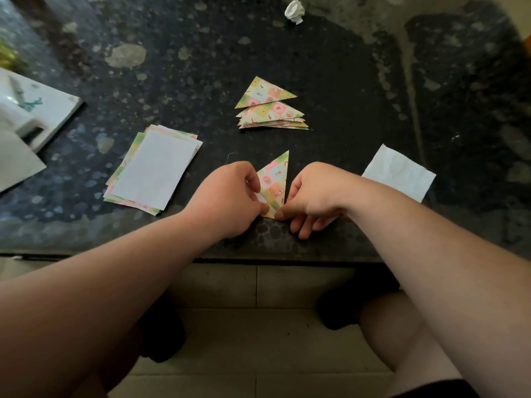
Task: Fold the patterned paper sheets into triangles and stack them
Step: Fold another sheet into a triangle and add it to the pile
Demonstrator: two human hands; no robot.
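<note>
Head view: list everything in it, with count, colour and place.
table: one, dark speckled, under everything.
folded triangles: one fanned stack, count unclear, pastel patterned, table centre.
flat sheets: one pile, white side up, left.
half-folded triangle: one, pastel patterned, between the hands.
white sheet: one, right of the hands.
crumpled paper: one, white, far edge.
white object: one, left edge, unclear what.
left hand: pinches the half-folded triangle's left edge.
right hand: pinches its near corner.

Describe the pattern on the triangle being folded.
The triangle has pastel pink, green and yellow squares with small pictures; head view.
</note>
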